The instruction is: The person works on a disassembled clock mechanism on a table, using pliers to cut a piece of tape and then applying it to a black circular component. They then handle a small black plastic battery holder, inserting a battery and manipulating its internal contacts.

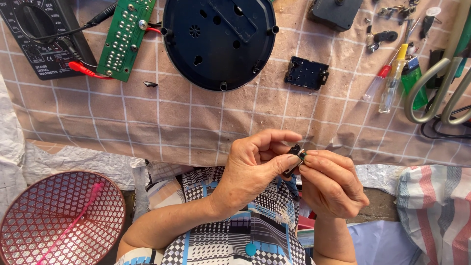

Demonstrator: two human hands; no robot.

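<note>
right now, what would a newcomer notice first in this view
Low in the middle, the left hand and right hand pinch a small dark part between their fingertips above the checked cloth. Behind them, at top centre, lies a big round dark plastic shell, with a green circuit board and a black multimeter to its left. A red mesh basket sits at bottom left.

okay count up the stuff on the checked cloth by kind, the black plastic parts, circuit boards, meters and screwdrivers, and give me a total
Black plastic parts: 3, the round cover, the small square frame and the box at the top edge
Green circuit board: 1
Multimeter: 1
Screwdrivers: 2
Total: 7
</note>
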